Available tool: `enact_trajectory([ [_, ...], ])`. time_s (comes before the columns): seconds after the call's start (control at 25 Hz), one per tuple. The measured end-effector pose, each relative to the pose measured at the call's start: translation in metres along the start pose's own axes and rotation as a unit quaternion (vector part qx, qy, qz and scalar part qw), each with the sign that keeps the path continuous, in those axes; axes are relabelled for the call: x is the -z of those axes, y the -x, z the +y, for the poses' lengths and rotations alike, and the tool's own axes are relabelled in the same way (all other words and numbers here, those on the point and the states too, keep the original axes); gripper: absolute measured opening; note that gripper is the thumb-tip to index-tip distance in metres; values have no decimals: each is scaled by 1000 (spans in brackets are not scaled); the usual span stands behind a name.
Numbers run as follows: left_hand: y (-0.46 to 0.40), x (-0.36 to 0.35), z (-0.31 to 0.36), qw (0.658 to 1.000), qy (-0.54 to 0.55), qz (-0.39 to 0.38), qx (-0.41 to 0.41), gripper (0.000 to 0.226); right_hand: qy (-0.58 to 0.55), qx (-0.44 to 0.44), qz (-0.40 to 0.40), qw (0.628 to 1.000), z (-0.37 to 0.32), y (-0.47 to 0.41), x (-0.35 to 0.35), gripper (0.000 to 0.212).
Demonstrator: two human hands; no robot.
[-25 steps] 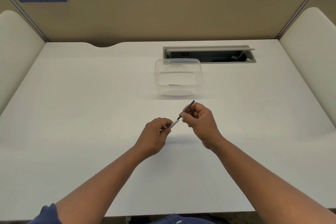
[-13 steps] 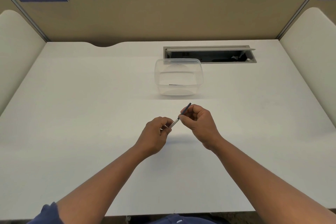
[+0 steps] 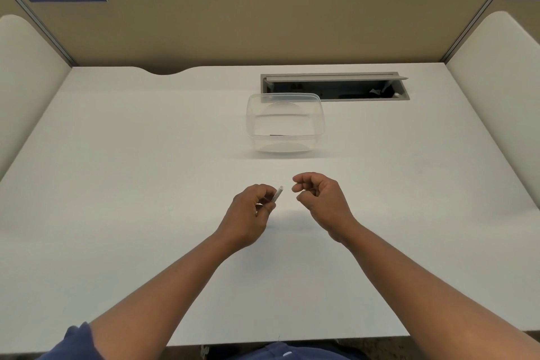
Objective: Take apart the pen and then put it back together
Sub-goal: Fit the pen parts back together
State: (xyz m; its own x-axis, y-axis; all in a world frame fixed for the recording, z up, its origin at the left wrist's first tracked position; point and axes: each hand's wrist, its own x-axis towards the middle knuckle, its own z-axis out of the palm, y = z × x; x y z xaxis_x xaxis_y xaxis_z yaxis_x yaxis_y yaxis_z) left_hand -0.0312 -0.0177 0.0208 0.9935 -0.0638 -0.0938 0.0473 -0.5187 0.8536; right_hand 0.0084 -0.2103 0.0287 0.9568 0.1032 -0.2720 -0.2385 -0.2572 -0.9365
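change: dark refill showing 0.5 s ago is now gone, seemingly inside the barrel
left hand: pinching white pen barrel above desk
right hand: curling loosely, holding nothing visible, just beside barrel tip
meaning: reassembly is likely progressing
container: sitting farther back, dark piece inside

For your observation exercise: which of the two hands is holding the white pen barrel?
The left hand holds the white pen barrel, its end poking out past the fingers. The right hand is loosely curled beside it, apart from the barrel.

Left hand pinches the white pen barrel; right hand curls beside it.
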Motion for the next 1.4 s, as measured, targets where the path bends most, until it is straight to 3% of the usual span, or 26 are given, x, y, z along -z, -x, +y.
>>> enact_trajectory([
  [0.32, 2, 2, 3, 999, 37, -6, 20, 33, 101, -41, 84, 991, 28, -5, 12, 27],
  [0.64, 6, 1, 2, 998, 48, -4, 28, 35, 230, -72, 115, 964, 59, -10, 29, 21],
  [1.16, 6, 0, 0, 998, 44, 0, 34, 32, 275, -136, 89, 948, 68, -20, 36, 9],
  [1.4, 5, 0, 1, 998, 49, 2, 38, 32, 218, -125, 87, 964, 54, -13, 35, 8],
])
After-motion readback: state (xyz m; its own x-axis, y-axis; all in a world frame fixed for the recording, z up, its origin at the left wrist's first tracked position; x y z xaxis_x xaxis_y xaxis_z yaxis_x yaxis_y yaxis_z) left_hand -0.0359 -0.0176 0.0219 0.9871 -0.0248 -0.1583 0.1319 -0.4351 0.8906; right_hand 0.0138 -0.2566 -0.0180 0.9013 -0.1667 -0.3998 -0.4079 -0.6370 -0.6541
